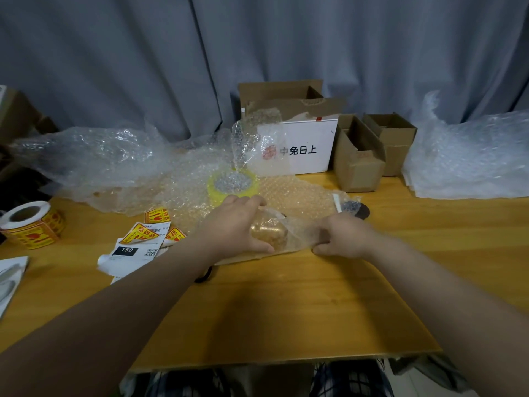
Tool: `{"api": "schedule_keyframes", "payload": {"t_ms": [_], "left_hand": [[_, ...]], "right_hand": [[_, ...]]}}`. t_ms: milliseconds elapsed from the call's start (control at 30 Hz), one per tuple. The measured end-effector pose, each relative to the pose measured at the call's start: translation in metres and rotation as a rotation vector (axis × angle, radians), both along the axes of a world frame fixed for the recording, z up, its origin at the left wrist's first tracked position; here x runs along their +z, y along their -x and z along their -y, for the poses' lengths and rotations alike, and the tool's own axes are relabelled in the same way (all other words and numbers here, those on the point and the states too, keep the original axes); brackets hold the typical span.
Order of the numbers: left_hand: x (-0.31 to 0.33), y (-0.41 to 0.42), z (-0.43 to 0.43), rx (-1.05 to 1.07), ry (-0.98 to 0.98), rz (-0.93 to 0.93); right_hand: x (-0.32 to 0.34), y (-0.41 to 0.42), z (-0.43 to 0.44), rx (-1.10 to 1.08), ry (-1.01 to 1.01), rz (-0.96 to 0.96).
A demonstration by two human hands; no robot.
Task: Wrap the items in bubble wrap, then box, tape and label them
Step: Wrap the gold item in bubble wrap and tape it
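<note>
A small golden item (270, 231) lies on the wooden table (286, 305), partly covered by a clear sheet of bubble wrap (289, 193). My left hand (233, 224) cups the item from the left, fingers over its top and thumb along its near side. My right hand (345, 234) pinches the bubble wrap's near right edge beside the item. A yellow tape roll (233, 184) sits under the wrap just behind my hands. Brown open boxes (360, 159) stand at the back right.
A roll of yellow fragile stickers (30, 224) stands at the left edge, with loose stickers and printed labels (137, 247) nearby. A white box with printed characters (303, 147) stands at the back. More bubble wrap lies at the back left (94, 156) and far right (469, 156).
</note>
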State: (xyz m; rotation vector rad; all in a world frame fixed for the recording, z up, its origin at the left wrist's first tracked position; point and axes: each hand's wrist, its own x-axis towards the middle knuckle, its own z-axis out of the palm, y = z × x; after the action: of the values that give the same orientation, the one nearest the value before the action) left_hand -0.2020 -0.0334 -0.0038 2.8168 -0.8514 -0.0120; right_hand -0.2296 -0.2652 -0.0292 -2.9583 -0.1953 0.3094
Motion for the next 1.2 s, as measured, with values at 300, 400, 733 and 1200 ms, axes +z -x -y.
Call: {"api": "schedule_keyframes", "payload": {"t_ms": [300,400,733,1200], "left_hand": [[-0.001,0.008,0.010,-0.096,-0.013,-0.055],[-0.002,0.006,0.010,-0.059,-0.061,-0.038],[-0.012,0.015,0.023,0.056,0.129,0.167],[-0.032,0.040,0.022,0.173,0.340,0.364]], "right_hand": [[0.002,0.004,0.002,-0.057,-0.076,0.020],[0.017,0.006,0.011,-0.139,-0.181,0.089],[0.014,0.021,-0.007,-0.679,-0.908,0.251],[-0.013,0.051,-0.037,-1.022,-1.488,-0.045]]}}
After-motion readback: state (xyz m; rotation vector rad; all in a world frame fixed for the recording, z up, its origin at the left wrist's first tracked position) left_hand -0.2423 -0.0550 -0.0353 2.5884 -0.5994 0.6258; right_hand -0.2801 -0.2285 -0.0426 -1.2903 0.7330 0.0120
